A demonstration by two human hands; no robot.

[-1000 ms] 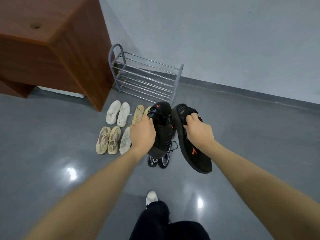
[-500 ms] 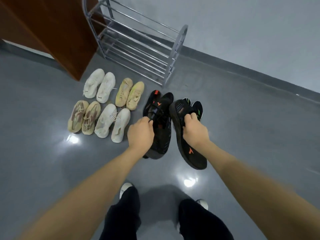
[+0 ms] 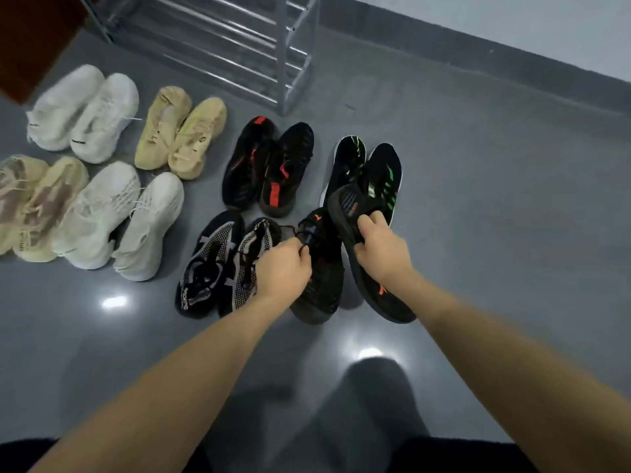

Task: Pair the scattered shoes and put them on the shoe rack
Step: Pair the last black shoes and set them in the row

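Little lettering can be read here. The black-and-grey mesh shoe [image 3: 201, 268], the left one of the pair nearest the person on the floor, carries a strip of pale capital letters along its heel at the near end, but the word is too small and slanted to make out. The tan-and-pink shoe [image 3: 44, 206] close to the left edge of the view shows a short line of print low on its side, blurred past reading, and the orange mark on the sole of the black shoe [image 3: 375, 268] gripped by the right hand [image 3: 384, 250] is a logo shape, not letters.
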